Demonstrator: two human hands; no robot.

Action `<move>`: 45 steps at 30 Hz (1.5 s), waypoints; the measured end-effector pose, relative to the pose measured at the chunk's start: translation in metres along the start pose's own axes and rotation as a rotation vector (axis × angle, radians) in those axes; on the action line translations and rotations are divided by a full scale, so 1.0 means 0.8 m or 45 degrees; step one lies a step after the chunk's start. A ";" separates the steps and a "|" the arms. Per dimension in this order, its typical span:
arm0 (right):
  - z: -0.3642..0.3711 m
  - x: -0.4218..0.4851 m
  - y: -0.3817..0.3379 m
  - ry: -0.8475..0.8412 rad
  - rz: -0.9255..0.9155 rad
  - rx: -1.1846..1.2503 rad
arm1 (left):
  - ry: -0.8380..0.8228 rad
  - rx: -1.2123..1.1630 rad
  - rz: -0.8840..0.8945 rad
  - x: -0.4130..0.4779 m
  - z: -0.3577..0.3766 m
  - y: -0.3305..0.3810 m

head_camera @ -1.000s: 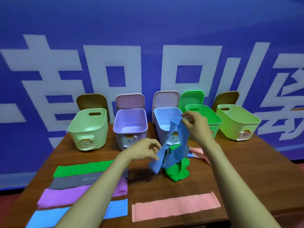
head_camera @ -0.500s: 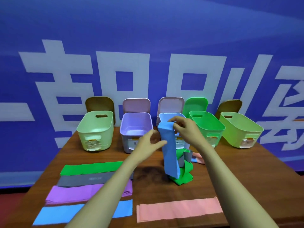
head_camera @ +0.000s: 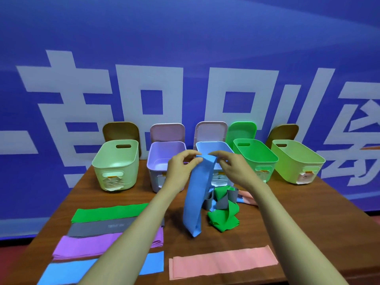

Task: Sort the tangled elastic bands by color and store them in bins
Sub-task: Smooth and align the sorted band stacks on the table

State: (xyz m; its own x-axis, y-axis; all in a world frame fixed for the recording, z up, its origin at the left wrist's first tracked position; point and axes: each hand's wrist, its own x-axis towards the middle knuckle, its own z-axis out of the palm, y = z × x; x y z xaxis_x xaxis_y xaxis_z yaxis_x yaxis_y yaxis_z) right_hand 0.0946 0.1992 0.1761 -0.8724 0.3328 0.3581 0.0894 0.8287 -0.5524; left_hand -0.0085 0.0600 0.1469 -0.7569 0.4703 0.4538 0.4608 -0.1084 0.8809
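A blue elastic band [head_camera: 196, 200] hangs straight down over the table, its lower end just above the wood. My left hand [head_camera: 181, 169] and my right hand [head_camera: 232, 169] both pinch its top edge, in front of the light blue bin [head_camera: 213, 146]. Behind and right of it lies the tangled pile [head_camera: 223, 210] of green, grey and pink bands. Flat bands lie at the front left: green [head_camera: 109, 211], grey [head_camera: 102, 227], purple [head_camera: 86, 244], blue [head_camera: 67, 271]. A flat pink band [head_camera: 222, 262] lies at the front middle.
Five open bins stand in a row at the back: pale green [head_camera: 115, 161], lilac [head_camera: 160, 149], light blue, green [head_camera: 255, 155], yellow-green [head_camera: 296, 161]. Their lids lean on the blue banner wall behind. The table's front edge is close below the flat bands.
The blue band came free of the tangle and now hangs straight. My left hand rose from low at the pile to join the right hand at the band's top edge.
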 end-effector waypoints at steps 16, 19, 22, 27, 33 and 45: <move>-0.013 0.013 -0.042 0.106 -0.244 0.200 | -0.268 -0.302 -0.151 -0.009 0.005 0.023; -0.023 0.024 -0.052 0.177 -0.241 0.238 | -0.354 -0.299 -0.192 -0.018 0.009 0.014; -0.030 0.034 -0.058 0.277 -0.252 0.248 | -0.441 -0.250 -0.262 -0.032 0.003 -0.011; -0.030 0.044 -0.049 0.425 -0.165 0.306 | -0.438 -0.169 -0.480 -0.056 -0.027 -0.072; -0.005 0.040 -0.018 0.442 0.017 0.441 | -0.264 0.103 -0.501 -0.081 -0.088 -0.120; 0.136 -0.049 0.031 0.208 0.291 0.517 | 0.409 0.130 -0.650 -0.153 -0.186 -0.144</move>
State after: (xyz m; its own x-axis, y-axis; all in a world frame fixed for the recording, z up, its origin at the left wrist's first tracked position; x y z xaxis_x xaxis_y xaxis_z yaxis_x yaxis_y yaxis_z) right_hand 0.0785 0.1576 0.0662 -0.7628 0.5785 0.2889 0.0466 0.4948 -0.8677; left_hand -0.0381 -0.1149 0.0097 -0.9884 0.1516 0.0097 0.0332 0.1533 0.9876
